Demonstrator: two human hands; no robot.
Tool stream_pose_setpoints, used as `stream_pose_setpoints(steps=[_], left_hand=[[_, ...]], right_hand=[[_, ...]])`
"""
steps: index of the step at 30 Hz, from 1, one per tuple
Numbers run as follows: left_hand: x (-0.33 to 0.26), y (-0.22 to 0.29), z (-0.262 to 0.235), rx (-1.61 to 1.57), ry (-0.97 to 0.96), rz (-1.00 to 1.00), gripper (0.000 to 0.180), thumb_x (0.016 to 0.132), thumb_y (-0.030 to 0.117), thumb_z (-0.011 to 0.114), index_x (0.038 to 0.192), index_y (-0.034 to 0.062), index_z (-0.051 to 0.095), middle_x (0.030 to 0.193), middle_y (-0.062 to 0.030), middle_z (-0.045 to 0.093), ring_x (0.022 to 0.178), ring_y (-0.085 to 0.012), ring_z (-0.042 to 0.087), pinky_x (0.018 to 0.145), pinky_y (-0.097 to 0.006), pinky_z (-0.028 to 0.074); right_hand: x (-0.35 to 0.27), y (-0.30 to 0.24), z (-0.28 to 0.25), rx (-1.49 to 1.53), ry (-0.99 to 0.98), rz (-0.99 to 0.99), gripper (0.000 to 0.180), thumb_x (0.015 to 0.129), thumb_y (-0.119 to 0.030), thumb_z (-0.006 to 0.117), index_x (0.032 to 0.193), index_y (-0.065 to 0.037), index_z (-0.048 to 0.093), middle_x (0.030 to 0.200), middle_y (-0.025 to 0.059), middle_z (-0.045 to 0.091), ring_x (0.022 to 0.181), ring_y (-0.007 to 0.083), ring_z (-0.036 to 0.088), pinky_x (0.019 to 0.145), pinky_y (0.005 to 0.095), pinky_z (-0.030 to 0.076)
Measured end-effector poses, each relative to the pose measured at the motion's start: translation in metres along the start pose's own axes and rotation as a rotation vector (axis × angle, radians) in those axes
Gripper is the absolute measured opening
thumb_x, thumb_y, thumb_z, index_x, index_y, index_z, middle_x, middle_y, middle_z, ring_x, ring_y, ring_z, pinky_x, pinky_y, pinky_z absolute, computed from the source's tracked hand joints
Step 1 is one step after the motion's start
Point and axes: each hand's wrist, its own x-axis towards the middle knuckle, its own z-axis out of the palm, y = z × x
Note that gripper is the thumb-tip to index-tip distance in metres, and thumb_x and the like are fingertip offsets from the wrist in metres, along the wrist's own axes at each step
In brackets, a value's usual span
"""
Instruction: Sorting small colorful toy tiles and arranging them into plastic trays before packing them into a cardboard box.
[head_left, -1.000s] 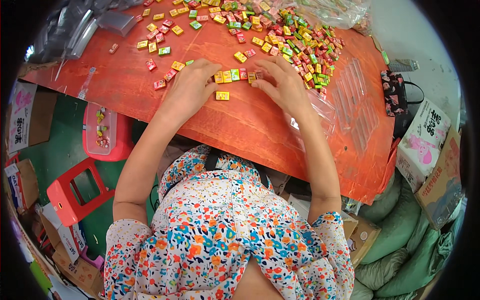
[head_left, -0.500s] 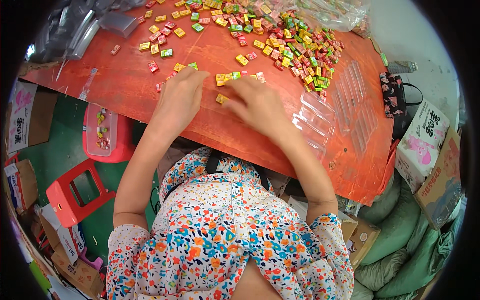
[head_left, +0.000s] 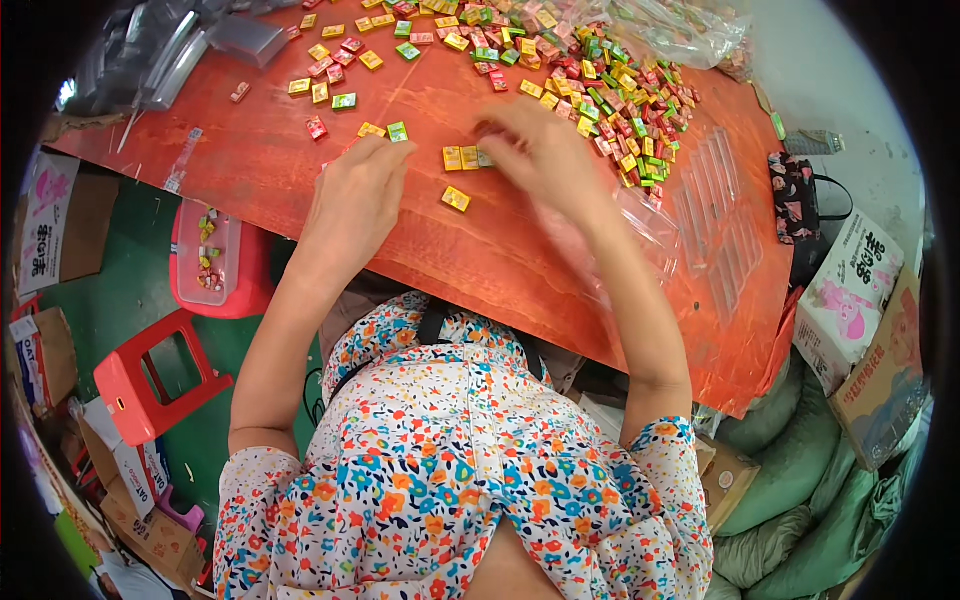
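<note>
My left hand (head_left: 362,195) is low over the red table (head_left: 440,255). Its fingers are curled together, with their tips hidden. Just past them are a small green box (head_left: 398,132) and a yellow box (head_left: 371,130). My right hand (head_left: 545,155), slightly blurred, hovers over the right end of a short row. Its thumb and fingers are apart, and nothing shows between them. Two yellow boxes (head_left: 460,158) show in that row, beside a partly covered one. Nearer me lies a single yellow box (head_left: 456,199).
A heap of small coloured boxes (head_left: 625,110) fills the far right, with more scattered leftward. Clear plastic trays (head_left: 715,180) lie to the right, and clear plastic cases (head_left: 245,42) at far left. A red stool (head_left: 165,375) and a tub (head_left: 208,255) stand at the left.
My right hand has moved up and right, uncovering the single yellow box and now covering the row's right end. My left hand has barely moved.
</note>
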Motion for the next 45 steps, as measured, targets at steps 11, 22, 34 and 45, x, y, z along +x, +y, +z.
stream_pose_setpoints(steps=[11,22,34,45], left_hand=[[-0.003,0.007,0.009,0.037,-0.034,-0.092,0.023,0.083,0.004,0.064,0.105,-0.0010,0.062,0.100,-0.0196,0.060,0.087,-0.0406,0.063,0.075,-0.047,0.053],[0.022,0.011,0.025,0.237,-0.185,-0.082,0.039,0.079,0.017,0.074,0.109,0.0008,0.057,0.106,-0.0179,0.055,0.091,-0.0389,0.063,0.076,-0.047,0.053],[0.030,0.004,0.034,0.171,-0.194,0.011,0.031,0.081,0.023,0.073,0.105,0.0053,0.066,0.097,-0.0145,0.057,0.086,-0.0346,0.063,0.073,-0.045,0.052],[0.032,0.005,0.039,0.201,-0.188,0.039,0.029,0.080,0.025,0.073,0.102,0.0069,0.069,0.096,-0.0118,0.056,0.083,-0.0323,0.064,0.071,-0.043,0.053]], right_hand=[[0.003,-0.047,0.033,-0.225,0.026,-0.009,0.024,0.078,-0.024,0.072,0.094,-0.006,0.067,0.088,0.0114,0.063,0.086,0.0307,0.063,0.071,0.0409,0.051],[-0.027,0.034,-0.039,-0.022,-0.229,0.106,0.050,0.079,-0.023,0.075,0.125,-0.009,0.060,0.118,0.0115,0.057,0.108,0.0300,0.056,0.093,0.0385,0.046],[-0.023,0.032,-0.024,-0.005,-0.253,0.058,0.045,0.084,-0.029,0.070,0.124,-0.011,0.062,0.114,0.0096,0.059,0.102,0.0283,0.060,0.086,0.0381,0.049],[-0.021,0.027,-0.019,-0.062,-0.266,0.084,0.041,0.085,-0.032,0.069,0.122,-0.015,0.062,0.108,0.0081,0.060,0.100,0.0282,0.060,0.082,0.0391,0.050]])
